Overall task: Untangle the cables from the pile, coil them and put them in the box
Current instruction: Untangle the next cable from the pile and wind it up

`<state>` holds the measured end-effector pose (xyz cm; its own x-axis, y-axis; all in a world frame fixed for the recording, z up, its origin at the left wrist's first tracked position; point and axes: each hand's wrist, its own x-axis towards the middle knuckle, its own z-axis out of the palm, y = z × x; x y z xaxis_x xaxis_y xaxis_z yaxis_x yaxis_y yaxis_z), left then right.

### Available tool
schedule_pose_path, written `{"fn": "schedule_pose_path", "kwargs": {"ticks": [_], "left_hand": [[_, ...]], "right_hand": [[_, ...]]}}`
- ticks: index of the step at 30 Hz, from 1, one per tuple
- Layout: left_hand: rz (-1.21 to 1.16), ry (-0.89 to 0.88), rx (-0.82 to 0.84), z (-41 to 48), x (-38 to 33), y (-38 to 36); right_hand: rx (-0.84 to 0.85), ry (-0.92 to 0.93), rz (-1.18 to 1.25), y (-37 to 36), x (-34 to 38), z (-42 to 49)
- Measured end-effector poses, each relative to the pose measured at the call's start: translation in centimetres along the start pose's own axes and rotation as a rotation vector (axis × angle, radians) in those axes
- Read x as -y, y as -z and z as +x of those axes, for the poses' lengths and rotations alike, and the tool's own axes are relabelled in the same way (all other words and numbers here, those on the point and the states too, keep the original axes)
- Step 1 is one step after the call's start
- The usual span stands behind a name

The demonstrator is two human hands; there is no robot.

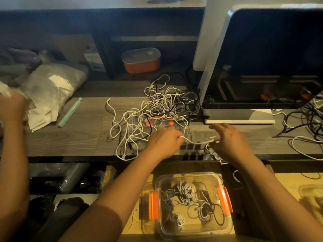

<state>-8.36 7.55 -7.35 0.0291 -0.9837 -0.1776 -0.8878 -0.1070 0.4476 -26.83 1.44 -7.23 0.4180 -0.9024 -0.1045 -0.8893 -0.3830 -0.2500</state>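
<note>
A tangled pile of white and black cables [162, 105] lies on the grey desk, partly over a clear lid with orange clips [158, 120]. My left hand [164, 141] pinches one end of a white cable [197, 142] near the desk's front edge. My right hand [229, 140] holds the other part of that cable, fingers curled and blurred. Below the desk, a clear box with orange latches [222, 222] holds several coiled cables [185, 190].
A monitor [271, 63] stands at the right with more loose cables [307, 123] beside it. Another person's arm [12, 130] reaches in at far left near plastic bags [50, 89]. A pale green stick [70, 112] lies on the desk. An orange container [141, 61] sits at the back.
</note>
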Motion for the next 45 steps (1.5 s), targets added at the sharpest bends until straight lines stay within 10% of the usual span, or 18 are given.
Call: {"fn": "schedule_pose_path", "kwargs": {"ticks": [7,16,23,35,39,45], "left_hand": [[-0.266,0.072,-0.215,-0.2,-0.4,1.0],[-1.379,-0.024,0.185,-1.0,-0.4,1.9],[-1.635,0.017,0.032,0.3,-2.3,1.2],[-1.553,0.072,0.042,0.5,-1.2,0.8],[-0.883,0.046,-0.278,1.4,0.2,0.4],[-0.163,-0.032,-0.167,0.6,1.2,-0.3]], "right_hand": [[0.175,0.145,0.173,-0.1,3.5,-1.1],[0.254,-0.003,0.828,0.6,4.3,-1.4],[0.369,0.087,0.744,0.0,6.2,-1.8],[0.332,0.049,0.836,-1.6,6.0,-2.8],[0.318,0.143,0.573,-1.7,6.3,-3.3],[0.108,0.129,0.470,1.0,5.5,-3.1]]}}
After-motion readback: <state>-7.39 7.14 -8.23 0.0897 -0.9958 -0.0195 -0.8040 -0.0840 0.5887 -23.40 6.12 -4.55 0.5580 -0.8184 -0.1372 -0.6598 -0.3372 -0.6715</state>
